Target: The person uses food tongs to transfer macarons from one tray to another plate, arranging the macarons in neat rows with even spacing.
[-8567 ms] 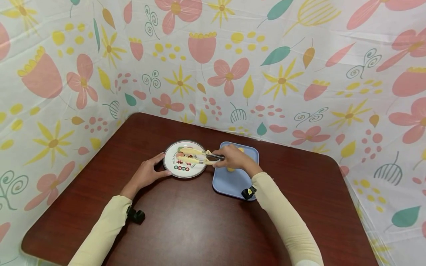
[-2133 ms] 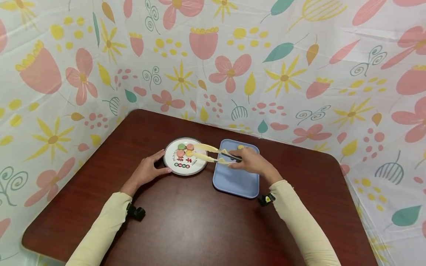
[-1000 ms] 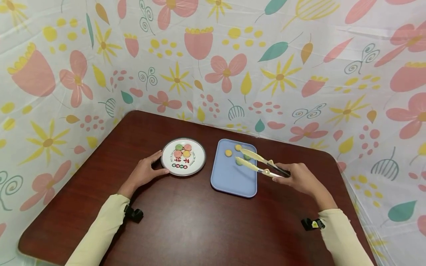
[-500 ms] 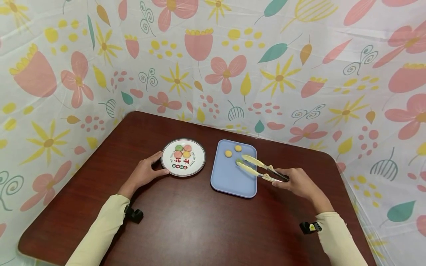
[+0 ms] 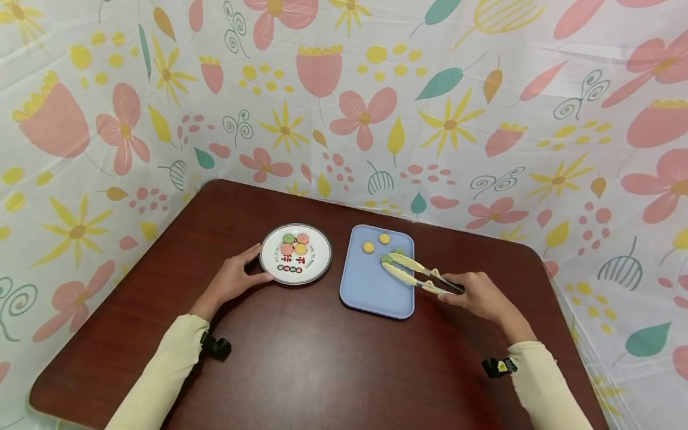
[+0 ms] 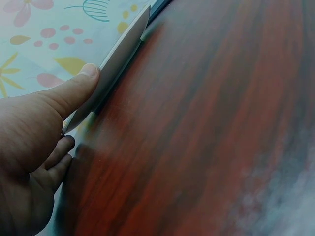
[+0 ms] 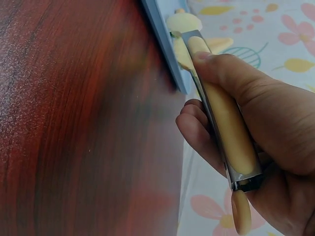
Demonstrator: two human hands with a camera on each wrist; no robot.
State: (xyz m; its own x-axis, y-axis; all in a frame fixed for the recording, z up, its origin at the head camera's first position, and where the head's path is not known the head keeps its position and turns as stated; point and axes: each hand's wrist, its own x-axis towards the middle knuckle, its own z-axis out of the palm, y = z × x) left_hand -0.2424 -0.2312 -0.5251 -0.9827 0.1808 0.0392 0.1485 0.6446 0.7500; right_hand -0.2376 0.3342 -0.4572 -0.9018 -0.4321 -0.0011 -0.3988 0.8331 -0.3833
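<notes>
Gripped between thumb and fingers of the right hand (image 5: 484, 297), the tongs (image 5: 403, 274) reach out ahead of it, tips either side of a green macaron (image 5: 386, 259) — whether they touch it, I cannot tell. Just beyond, another green macaron (image 5: 399, 252) is partly hidden by the tongs. Two yellow macarons (image 5: 368, 247) lie farther from that hand on the blue tray (image 5: 365, 292), which the right-wrist view cuts off. The left hand (image 5: 231, 280) — thumb and fingers spread wide — touches the plate (image 5: 319, 263) beside it.
</notes>
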